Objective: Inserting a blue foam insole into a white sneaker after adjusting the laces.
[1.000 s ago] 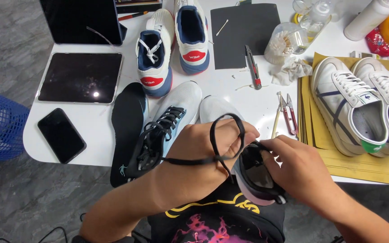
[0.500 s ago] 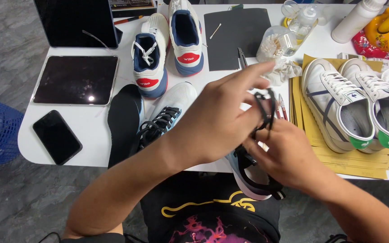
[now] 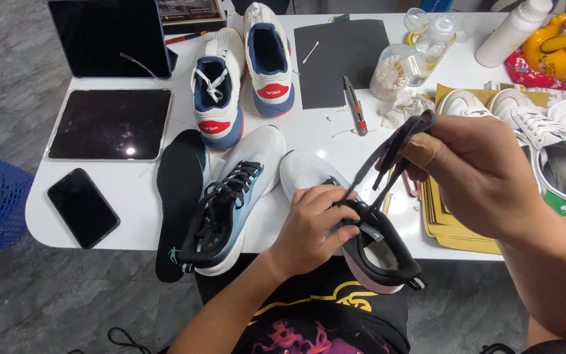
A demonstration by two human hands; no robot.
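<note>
**Lacing check: black lace drawn up from the near sneaker**

The white-and-blue sneaker (image 3: pixel 355 223) in hand sits at the near edge of the white table (image 3: pixel 139 196), its heel overhanging the edge toward the person's lap. The black shoelace (image 3: pixel 388 160) runs from the eyelet area up and away to the right. The left hand (image 3: pixel 312 226) is clamped over the throat of the shoe, fingers pressing the lace down at the eyelets. The right hand (image 3: pixel 476 174) is closed on the free end, pinched between thumb and fingers and raised over the right part of the table.

Judgement: the step reads as pulling the lace through and tensioning it. To do it well, the left hand should pin the shoe firmly while the pull runs in line with the eyelet, and the strand should lie flat, not twisted. Whether it is twisted cannot be told here.

Just left lies the matching sneaker (image 3: pixel 230 196), fully laced, with a black insole (image 3: pixel 178 196) beside it. A black smartphone (image 3: pixel 83 208) lies near the left edge, a tablet (image 3: pixel 111 124) behind it. A second pair of white-and-navy shoes (image 3: pixel 244 72) stands toward the far edge, beside a utility knife (image 3: pixel 355 105).
</note>
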